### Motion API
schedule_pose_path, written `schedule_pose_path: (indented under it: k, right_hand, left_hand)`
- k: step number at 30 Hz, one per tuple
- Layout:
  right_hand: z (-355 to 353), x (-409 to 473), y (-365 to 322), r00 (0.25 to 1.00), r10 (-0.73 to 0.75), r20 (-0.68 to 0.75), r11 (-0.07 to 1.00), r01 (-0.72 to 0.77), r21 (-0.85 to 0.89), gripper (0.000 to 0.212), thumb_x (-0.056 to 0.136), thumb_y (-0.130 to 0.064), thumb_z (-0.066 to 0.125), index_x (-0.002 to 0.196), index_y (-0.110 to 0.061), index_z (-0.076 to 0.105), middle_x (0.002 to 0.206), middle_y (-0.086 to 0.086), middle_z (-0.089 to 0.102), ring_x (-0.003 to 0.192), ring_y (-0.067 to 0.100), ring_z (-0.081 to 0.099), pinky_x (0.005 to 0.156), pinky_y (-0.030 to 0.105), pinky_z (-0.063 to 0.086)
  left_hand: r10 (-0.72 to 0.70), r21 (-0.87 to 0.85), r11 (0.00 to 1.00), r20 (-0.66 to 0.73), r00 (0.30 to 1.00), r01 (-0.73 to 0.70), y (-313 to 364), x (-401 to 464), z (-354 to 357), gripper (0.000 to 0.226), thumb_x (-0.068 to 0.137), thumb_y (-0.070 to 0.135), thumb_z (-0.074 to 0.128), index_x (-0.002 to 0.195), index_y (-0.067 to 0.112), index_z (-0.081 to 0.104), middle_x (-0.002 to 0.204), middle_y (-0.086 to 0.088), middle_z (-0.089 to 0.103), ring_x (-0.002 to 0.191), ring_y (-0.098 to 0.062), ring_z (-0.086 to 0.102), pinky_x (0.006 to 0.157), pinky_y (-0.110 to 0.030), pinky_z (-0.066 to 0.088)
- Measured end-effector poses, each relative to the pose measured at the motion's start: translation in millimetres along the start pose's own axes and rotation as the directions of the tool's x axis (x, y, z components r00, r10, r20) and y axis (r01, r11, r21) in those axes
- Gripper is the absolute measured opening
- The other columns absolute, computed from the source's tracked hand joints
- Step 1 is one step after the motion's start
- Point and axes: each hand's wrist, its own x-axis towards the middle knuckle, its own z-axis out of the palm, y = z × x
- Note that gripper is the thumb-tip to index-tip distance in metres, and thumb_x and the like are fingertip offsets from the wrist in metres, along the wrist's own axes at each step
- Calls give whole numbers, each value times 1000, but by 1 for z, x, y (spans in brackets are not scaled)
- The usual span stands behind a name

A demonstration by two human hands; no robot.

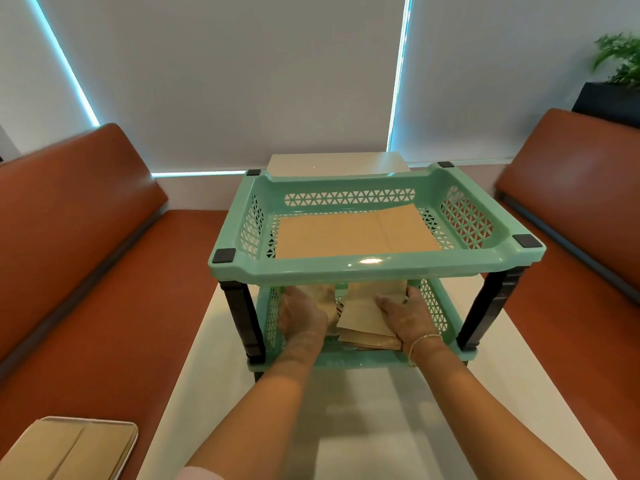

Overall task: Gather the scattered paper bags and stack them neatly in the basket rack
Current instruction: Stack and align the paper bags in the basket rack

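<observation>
Rack (360, 263): green, 2 tiers, black posts, on white table (346, 427). Upper tier: 1 flat bag (356, 233). Lower tier: stack of bags (367, 320), left hand (301, 315) and right hand (405, 315) clasping its 2 sides. Left of rack, on bench (104, 289): tray (128, 441) with 1 more bag (65, 448).

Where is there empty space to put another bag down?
The white table is bare in front of the mint green plastic rack, between the forearms. The lower basket is crowded: both hands, left and right, and brown paper bags.
</observation>
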Motion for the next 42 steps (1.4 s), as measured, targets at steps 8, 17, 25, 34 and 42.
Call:
schedule_pose_path:
  k: [8, 17, 25, 34, 42]
  right_hand:
    - [-2, 1, -1, 999, 7, -37, 1000, -6, 8, 38, 87, -11, 61, 123, -11, 50, 105, 8, 60, 94, 26, 59, 88, 40, 52]
    - [3, 1, -8, 995, 32, -94, 999, -31, 14, 27, 96, -22, 43, 117, -9, 54, 96, 12, 60, 85, 26, 57, 88, 40, 49]
    - [4, -7, -10, 1000, 1, 13, 998, -2, 61, 35, 90, -28, 59, 120, -13, 51, 110, 7, 62, 101, 27, 60, 94, 43, 49]
    - [0, -4, -5, 998, -37, 46, 999, 35, 32, 46, 82, -10, 69, 123, -8, 49, 110, 9, 60, 98, 26, 59, 92, 42, 51]
    - [0, 2, -4, 999, -7, 34, 1000, 7, -8, 49, 83, -13, 68, 126, -12, 46, 118, 10, 59, 105, 28, 58, 92, 40, 51]
  left_hand:
    - [-70, -291, 953, 57, 996, 83, 12, 6, -38, 32, 100, 8, 34, 127, -2, 49, 135, -17, 49, 129, -31, 42, 103, -32, 34]
    - [51, -438, 892, 332, 942, 107, 25, -14, -24, 12, 90, 23, 56, 88, 11, 55, 81, -3, 58, 76, -21, 57, 76, -30, 52]
    - [153, -263, 963, 368, 917, -55, 19, -24, -1, 63, 77, 42, 64, 132, 14, 50, 131, -4, 52, 118, -25, 51, 100, -35, 44]
    - [82, 80, 992, 187, 979, -98, -3, 0, 1, 71, 84, 57, 55, 135, 11, 40, 138, -16, 37, 128, -32, 31, 106, -39, 30]
    - [-21, 79, 997, 135, 991, 10, -12, 5, 3, 81, 73, 28, 79, 133, 1, 32, 136, -20, 39, 127, -33, 37, 105, -36, 34]
